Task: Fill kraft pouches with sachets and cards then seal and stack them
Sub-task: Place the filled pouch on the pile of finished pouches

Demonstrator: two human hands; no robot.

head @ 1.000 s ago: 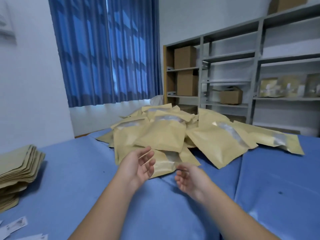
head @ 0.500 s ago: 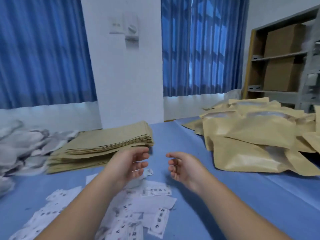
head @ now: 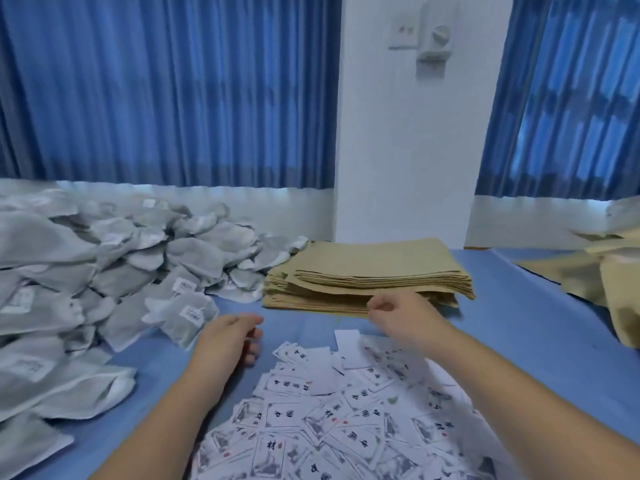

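Observation:
A flat stack of empty kraft pouches [head: 374,268] lies on the blue table [head: 519,323], straight ahead. My right hand [head: 401,315] reaches to the stack's near edge with loosely curled fingers; I cannot tell if it touches a pouch. My left hand [head: 230,336] hovers over the table left of the cards, fingers relaxed and holding nothing. A heap of white printed cards [head: 339,410] spreads under my forearms. Grey-white sachets [head: 104,271] are piled at the left. Filled kraft pouches [head: 616,271] lie at the right edge.
Blue curtains [head: 173,91] hang behind the table on both sides of a white pillar [head: 408,133] with wall switches. Bare blue table shows between the sachets and the cards and right of the pouch stack.
My view has swung left from the heap of filled pouches to the empty stack, cards and sachets. Both hands moved with it; the right one has reached forward to the stack's edge.

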